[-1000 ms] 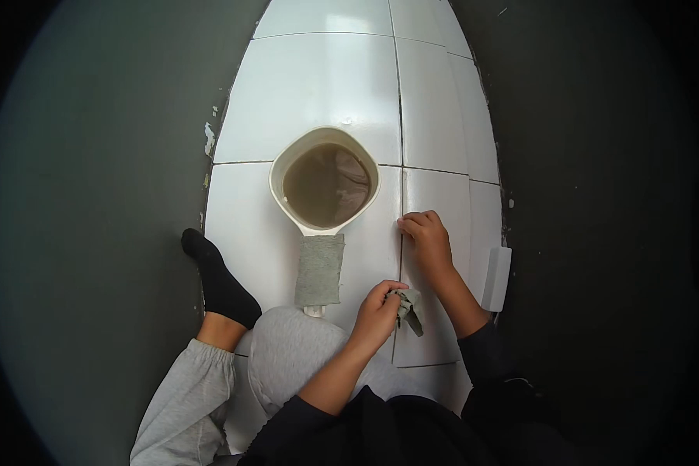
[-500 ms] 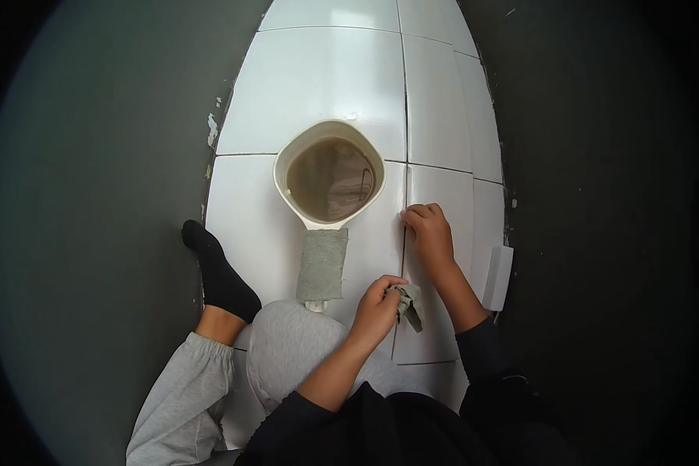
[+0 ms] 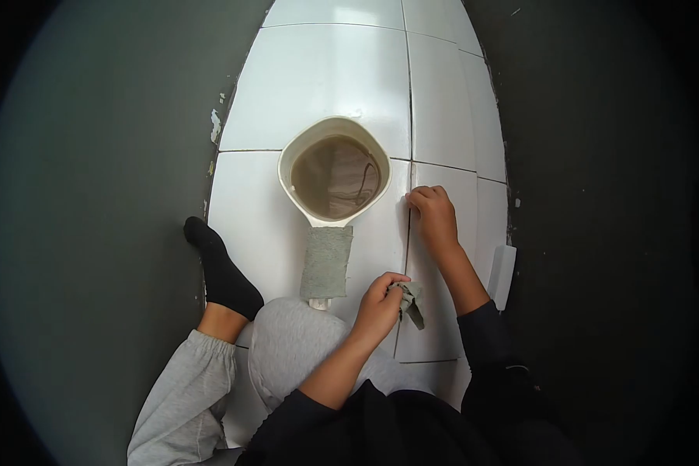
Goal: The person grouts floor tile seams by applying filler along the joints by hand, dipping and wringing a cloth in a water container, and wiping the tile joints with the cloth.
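My right hand [image 3: 433, 213] has its fingers pinched together at the dark grout line [image 3: 409, 233] between the white floor tiles. Whatever those fingers hold, if anything, is too small to make out. Lower down, my left hand [image 3: 379, 305] is closed on a crumpled grey-green cloth [image 3: 412, 301], part of which hangs out to the right. A white water dipper [image 3: 380, 203] stands left of my right hand, with cloudy brown water [image 3: 334, 177] inside. Over its handle lies a flat grey-green piece of cloth [image 3: 326, 262], covering most of the handle.
Dark grey walls [image 3: 109, 155] close in on both sides of the tiled floor [image 3: 318, 78]. A white block-like object [image 3: 502, 277] is by the right wall. My bent leg [image 3: 295, 342] and a black-socked foot [image 3: 224, 272] rest at the lower left.
My right hand has slid a short way forward along the grout line. My left hand keeps its grip on the cloth, and the dipper stays in place. The view shifts slightly.
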The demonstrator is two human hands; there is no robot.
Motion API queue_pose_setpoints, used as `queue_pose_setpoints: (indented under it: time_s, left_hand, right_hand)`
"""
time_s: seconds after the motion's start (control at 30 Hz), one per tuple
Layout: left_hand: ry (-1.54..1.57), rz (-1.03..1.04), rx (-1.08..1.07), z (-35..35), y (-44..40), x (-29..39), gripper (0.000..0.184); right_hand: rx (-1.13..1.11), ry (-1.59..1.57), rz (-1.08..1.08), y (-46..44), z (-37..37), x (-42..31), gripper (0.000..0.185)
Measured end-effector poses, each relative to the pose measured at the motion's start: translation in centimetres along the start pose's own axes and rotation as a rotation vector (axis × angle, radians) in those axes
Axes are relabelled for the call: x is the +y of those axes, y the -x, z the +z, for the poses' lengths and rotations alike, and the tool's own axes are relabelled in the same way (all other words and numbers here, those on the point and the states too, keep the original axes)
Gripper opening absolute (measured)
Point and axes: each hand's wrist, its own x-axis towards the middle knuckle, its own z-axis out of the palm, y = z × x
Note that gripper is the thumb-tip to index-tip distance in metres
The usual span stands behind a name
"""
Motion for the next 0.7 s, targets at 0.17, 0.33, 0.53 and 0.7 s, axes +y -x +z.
queue_pose_setpoints:
  time_s: [0.17, 0.33, 0.53, 0.7]
  left_hand:
    - [-0.06, 0.016, -0.036, 0.7, -0.1, -0.7, 0.028]
    - [-0.15, -0.043, -0.035, 0.2, 0.3, 0.1, 0.027]
    - [-0.065, 0.009, 0.153, -0.2, -0.1, -0.3, 0.025]
    - [0.06, 0.101, 0.382, 0.0, 0.0, 0.0, 0.024]
  right_hand:
    - [0.029, -0.017, -0.03, 2.5, 0.1, -0.7, 0.02]
    - [0.083, 0.036, 0.025, -4.2, 0.9, 1.1, 0.016]
    - [-0.003, -0.036, 0.031, 2.3, -0.7, -1.2, 0.018]
    - [-0.028, -0.058, 0.025, 7.1, -1.2, -3.1, 0.022]
